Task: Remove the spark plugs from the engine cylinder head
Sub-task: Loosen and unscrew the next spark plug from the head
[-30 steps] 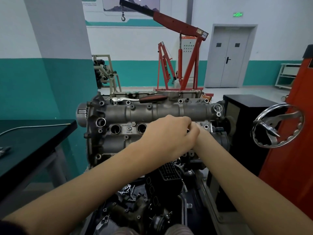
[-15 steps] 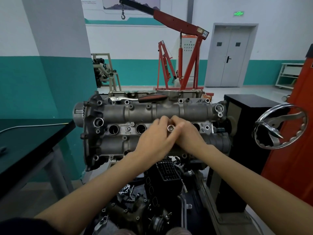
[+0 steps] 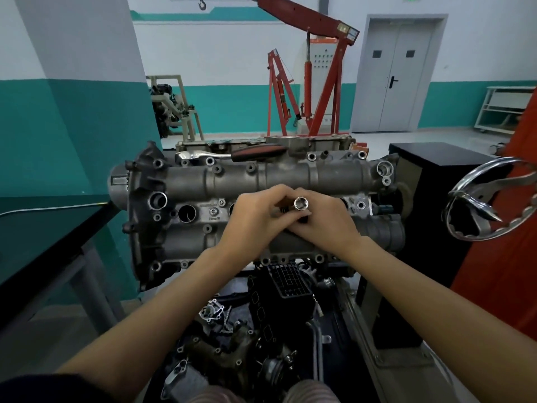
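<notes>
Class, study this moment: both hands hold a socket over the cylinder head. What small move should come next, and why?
Probably draw the socket straight out toward the camera. Both the left hand and right hand grip it at a plug well of the cylinder head, and the ratchet lies unused on top.

Both hands, left hand [image 3: 255, 221] and right hand [image 3: 325, 225], pinch a shiny steel socket [image 3: 300, 204] over the grey cast-metal cylinder head [image 3: 290, 173].

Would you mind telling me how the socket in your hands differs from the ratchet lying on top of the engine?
The socket is short, all bright metal, and held between both hands; the ratchet is long, has a dark red-and-black grip, and lies untouched along the cylinder head's upper edge. Both have shiny chrome metal.
</notes>
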